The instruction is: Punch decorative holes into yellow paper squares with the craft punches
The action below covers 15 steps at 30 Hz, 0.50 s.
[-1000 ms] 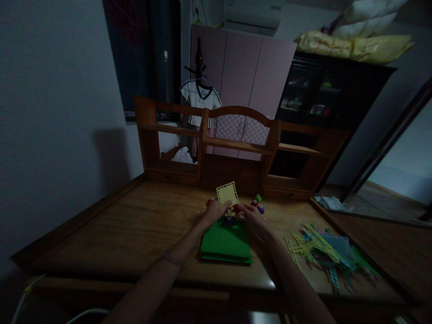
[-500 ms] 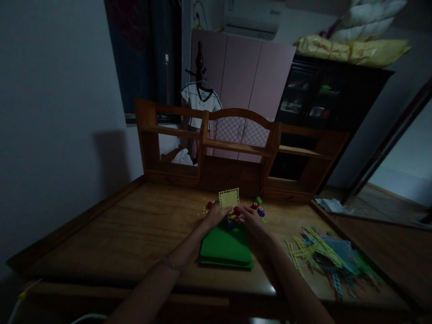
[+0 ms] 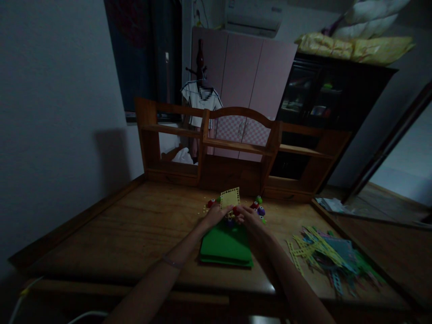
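stretching across the lower half of the view, a brown wooden table (image 3: 162, 216) carries the things around the two hands. beyond it rises a tall pink wardrobe (image 3: 241, 67), with a black glass-fronted cabinet (image 3: 312, 94) beside it. a brown wooden shelf unit (image 3: 232, 173) with an arched middle stands along the table's far side. on the right part of the table lies a loose heap of thin yellow, blue, pink and green cut strips (image 3: 332, 256). a bright green flat stack (image 3: 227, 245) sits in front of the person, between the forearms. just past it are the left hand (image 3: 214, 216) and the right hand (image 3: 249, 218), close together. the left fingers are closed on a small yellow sheet (image 3: 230, 197) with a row of holes along its border, raised above the table. the right fingers are curled around a small red rounded piece (image 3: 235, 210) at the sheet's near edge. more small red, green and purple rounded pieces (image 3: 261, 210) rest on both sides. tiny yellow bits (image 3: 204, 209) are scattered near the left hand.
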Available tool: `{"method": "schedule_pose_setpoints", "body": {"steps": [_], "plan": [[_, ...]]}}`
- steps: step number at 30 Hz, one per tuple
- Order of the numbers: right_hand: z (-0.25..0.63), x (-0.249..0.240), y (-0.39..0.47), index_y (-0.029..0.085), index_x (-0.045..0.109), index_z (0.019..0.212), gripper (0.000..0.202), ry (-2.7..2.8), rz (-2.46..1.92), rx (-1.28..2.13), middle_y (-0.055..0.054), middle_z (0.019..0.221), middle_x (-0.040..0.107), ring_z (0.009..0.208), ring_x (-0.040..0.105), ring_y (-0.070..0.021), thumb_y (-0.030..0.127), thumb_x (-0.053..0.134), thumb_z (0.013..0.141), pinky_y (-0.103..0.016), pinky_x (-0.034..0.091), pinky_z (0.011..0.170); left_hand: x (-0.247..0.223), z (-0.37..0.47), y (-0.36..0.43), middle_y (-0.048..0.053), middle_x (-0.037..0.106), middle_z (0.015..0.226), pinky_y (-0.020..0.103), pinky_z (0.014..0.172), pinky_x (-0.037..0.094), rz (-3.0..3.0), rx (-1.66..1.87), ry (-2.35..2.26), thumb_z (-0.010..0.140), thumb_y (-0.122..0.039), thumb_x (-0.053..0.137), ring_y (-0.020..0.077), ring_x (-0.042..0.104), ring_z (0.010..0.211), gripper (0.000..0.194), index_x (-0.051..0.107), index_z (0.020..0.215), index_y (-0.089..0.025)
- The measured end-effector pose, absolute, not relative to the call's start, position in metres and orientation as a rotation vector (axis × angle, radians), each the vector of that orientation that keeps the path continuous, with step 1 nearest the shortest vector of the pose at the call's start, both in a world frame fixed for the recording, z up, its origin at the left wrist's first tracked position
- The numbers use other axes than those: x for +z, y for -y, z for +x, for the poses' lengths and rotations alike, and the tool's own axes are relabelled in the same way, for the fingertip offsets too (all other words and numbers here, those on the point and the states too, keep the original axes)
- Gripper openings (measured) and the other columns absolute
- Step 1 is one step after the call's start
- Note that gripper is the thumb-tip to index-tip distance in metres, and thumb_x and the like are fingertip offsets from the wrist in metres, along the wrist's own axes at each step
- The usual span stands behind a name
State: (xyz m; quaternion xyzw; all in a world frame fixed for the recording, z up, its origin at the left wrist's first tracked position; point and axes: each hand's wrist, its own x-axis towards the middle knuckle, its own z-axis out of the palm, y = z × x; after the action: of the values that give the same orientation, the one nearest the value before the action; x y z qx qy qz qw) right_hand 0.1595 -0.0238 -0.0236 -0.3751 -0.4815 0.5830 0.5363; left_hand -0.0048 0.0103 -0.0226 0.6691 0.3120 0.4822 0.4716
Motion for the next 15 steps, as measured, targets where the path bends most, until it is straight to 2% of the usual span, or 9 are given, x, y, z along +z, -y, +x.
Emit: {"method": "schedule_pose_setpoints", "body": {"steps": [15], "plan": [[0.1566, -0.0184, 0.0275, 0.015, 0.061, 0.081, 0.038, 1.149, -0.921, 1.366, -0.001, 0.070, 0.058, 0.052, 0.050, -0.0098, 0.047, 0.074, 0.065, -0.021, 0.036, 0.048, -0.0158, -0.0077, -0.0049, 0.008, 0.065, 0.111, 0.037, 0.096, 0.043, 1.657, 1.154, -0.675, 0.078, -0.039, 0.057, 0.0229, 0.060, 0.103, 0.038, 0.066, 0.106, -0.013]]}}
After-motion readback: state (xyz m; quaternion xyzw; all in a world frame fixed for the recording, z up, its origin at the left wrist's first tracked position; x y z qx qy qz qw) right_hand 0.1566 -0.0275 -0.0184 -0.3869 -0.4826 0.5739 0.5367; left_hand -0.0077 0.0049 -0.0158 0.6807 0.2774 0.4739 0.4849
